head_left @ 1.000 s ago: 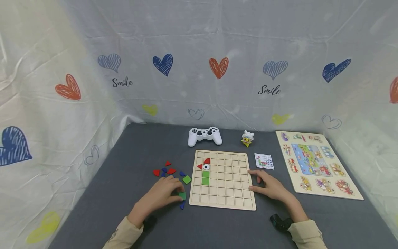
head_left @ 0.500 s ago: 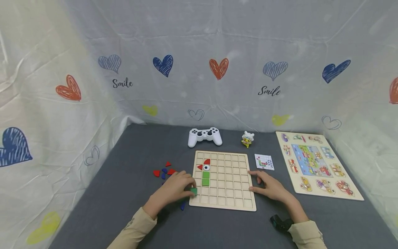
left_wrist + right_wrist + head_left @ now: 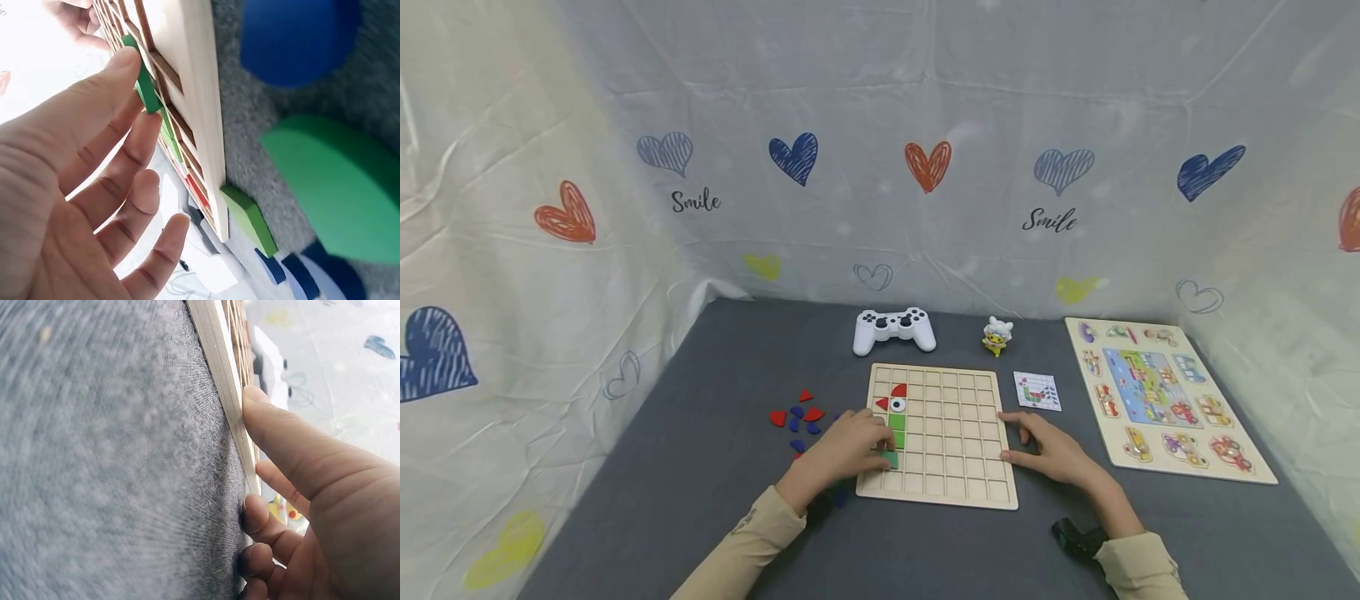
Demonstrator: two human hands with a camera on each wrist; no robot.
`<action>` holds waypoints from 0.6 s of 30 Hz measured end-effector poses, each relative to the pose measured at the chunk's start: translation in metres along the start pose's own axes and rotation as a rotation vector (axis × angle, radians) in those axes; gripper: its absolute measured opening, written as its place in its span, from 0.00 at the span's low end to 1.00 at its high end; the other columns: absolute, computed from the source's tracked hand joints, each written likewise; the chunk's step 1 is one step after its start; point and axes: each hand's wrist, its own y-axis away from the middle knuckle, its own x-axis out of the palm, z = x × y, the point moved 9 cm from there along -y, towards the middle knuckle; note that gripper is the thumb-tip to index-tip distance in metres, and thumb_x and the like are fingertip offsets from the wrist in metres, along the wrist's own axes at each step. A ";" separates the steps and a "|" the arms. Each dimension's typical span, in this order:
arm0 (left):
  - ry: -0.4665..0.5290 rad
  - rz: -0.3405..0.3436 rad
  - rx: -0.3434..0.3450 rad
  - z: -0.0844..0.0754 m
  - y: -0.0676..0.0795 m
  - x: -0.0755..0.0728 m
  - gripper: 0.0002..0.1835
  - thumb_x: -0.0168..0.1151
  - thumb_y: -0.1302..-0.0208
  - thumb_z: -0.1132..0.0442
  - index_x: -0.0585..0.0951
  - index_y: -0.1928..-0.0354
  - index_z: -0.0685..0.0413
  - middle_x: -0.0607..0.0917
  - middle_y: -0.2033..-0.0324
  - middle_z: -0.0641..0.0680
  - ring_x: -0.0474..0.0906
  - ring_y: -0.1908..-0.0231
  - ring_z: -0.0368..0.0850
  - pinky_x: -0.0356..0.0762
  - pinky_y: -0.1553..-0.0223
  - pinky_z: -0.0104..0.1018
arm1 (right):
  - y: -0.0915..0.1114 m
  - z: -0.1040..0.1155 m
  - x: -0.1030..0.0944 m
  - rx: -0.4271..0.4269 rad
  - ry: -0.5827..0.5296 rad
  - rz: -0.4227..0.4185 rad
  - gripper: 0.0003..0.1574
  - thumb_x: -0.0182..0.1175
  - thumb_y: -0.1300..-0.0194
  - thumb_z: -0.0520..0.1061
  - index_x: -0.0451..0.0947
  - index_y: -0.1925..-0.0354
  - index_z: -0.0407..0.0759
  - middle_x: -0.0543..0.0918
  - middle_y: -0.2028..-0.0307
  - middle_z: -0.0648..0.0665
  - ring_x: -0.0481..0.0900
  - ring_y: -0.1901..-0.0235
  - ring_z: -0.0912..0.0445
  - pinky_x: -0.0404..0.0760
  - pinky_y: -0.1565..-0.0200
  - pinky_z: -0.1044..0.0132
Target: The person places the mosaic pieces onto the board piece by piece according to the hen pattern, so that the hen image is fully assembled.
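My left hand pinches a green square tile between thumb and fingertips, right at the wooden grid board. In the head view the tile sits just below two green squares in the board's second column. Above those squares are a round eye tile, a red triangle and a red curved piece. My right hand rests at the board's right edge, its thumb and index finger touching the rim, the other fingers loosely bent.
Loose red pieces and blue pieces lie left of the board. Behind it are a white game controller and a small figurine. A pattern card and a picture puzzle board lie to the right.
My left hand has carried the green square tile rightward from the table beside the board to the second column, below the two green squares. My right hand has stayed at the board's edge.
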 end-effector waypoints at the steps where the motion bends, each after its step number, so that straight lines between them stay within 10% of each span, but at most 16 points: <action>1: -0.004 0.002 -0.001 0.000 -0.001 0.001 0.09 0.70 0.51 0.50 0.84 0.68 0.40 0.80 0.70 0.40 0.68 0.67 0.36 0.68 0.62 0.37 | 0.000 0.000 0.000 0.001 0.003 0.002 0.37 0.65 0.45 0.57 0.69 0.40 0.47 0.66 0.71 0.51 0.56 0.78 0.65 0.58 0.75 0.71; 18: -0.032 -0.005 0.014 -0.007 -0.006 0.003 0.07 0.69 0.49 0.52 0.84 0.67 0.38 0.81 0.66 0.40 0.71 0.63 0.37 0.67 0.64 0.35 | 0.000 0.001 -0.001 -0.012 -0.001 -0.001 0.36 0.66 0.45 0.55 0.69 0.40 0.46 0.66 0.71 0.51 0.55 0.78 0.66 0.58 0.75 0.71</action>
